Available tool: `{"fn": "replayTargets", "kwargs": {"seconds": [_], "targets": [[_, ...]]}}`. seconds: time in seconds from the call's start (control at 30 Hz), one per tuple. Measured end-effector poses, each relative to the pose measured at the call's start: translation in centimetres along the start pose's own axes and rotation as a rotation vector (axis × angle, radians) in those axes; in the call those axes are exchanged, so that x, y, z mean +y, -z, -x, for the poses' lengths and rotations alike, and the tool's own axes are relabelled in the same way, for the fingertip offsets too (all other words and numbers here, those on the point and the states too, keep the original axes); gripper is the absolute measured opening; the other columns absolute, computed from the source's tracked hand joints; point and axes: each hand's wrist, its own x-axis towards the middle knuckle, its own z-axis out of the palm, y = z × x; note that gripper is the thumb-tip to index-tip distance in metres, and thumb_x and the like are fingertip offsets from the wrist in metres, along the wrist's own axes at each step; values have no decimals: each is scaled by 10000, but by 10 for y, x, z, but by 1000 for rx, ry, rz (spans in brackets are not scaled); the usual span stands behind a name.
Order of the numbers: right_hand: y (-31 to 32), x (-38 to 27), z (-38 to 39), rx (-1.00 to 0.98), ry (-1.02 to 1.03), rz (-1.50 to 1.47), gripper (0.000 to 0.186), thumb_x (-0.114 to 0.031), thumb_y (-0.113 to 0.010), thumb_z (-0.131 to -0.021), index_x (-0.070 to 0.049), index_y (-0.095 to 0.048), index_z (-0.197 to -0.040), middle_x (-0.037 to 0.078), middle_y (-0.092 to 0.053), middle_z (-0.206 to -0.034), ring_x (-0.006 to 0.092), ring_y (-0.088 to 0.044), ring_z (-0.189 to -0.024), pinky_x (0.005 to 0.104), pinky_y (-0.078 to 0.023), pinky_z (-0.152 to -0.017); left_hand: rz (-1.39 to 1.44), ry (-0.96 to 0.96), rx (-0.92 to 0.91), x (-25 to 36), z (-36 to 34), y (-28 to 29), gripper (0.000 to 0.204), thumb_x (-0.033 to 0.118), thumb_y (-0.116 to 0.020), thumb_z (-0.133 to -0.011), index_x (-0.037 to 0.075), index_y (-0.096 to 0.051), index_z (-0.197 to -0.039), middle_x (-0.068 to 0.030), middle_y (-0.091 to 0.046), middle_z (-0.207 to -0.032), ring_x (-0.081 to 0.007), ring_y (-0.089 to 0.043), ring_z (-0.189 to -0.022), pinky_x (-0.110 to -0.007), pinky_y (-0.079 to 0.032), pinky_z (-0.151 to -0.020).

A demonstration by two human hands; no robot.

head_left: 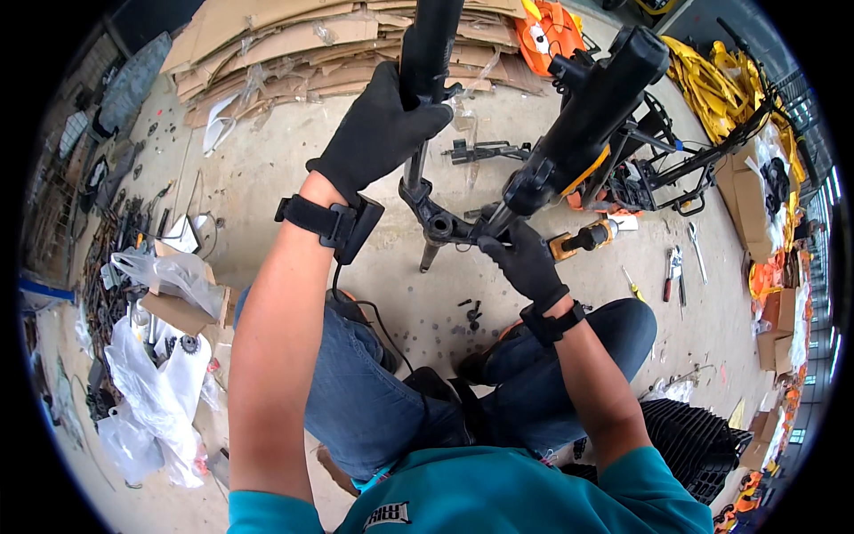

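Left grip (382, 129) is clutching a black fork (571, 129), top center; right grip (528, 264) is holding its lower end mid-frame; power tool (591, 237) is lying center-right

On the pale concrete floor (294, 147), clock positions being taken from the middle of the view, a stack of flattened cardboard (267, 67) is spread between 11 and 12; an orange plastic piece (553, 40) is set at 1; a heap of yellow sheeting (703, 84) is piled at 2; an open carton (745, 214) is placed just before 3, crammed with wrapping; a silver wrench (696, 252) is laid at 3; black ribbed parts (689, 445) are stacked at 4; white plastic bags (160, 400) are bunched at 8; dark metal scraps (108, 245) are heaped at 9.
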Motion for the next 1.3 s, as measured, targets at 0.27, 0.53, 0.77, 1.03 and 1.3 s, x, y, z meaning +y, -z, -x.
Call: {"fn": "replayTargets", "kwargs": {"seconds": [0.27,0.53,0.77,1.03,1.3], "targets": [[6,14,-7,34,115,-10,320,-153,-719,-888,-17,-578,-1141,90,-672,-876,174,-623,-697,324,-519,-662,75,-27,4,3,3,-7,482,332,-732,-827,19,-544,-1141,-85,-645,-921,-167,-613,-812,-329,-500,-773],[-10,-15,-4,-298,-134,10,513,-282,-784,-828,-52,-580,-1238,114,-669,-1066,236,-638,-958,365,-505,-861,59,53,-104,13,3,-8,412,254,-686,-887,-1,-589,-1196,-66,-654,-1009,-120,-599,-914,-287,-491,-833],[-67,-24,12,-99,-8,51,461,-334,-706,-840,-35,-544,-1152,235,-648,-948,434,-638,-881,484,-513,-780,331,32,-274,-65,21,6,417,150,-638,-933,21,-524,-1312,-89,-589,-1243,-169,-577,-1089,-311,-472,-952],[-107,-26,16,219,-24,-8,549,-229,-696,-827,-29,-438,-1268,283,-562,-1057,453,-613,-917,508,-503,-768,-301,326,-678,-9,111,50,751,122,-781,-830,92,-404,-1479,-109,-501,-1431,-249,-433,-1366,-435,-388,-1107],[-125,-33,24,195,21,-99,776,-192,-736,-799,32,-282,-1387,279,-560,-1142,423,-614,-1028,464,-510,-820,155,432,-32,28,140,-52,407,-6,-712,-846,26,-559,-1222,-90,-650,-1149,-158,-633,-1030,-304,-509,-874]]}}
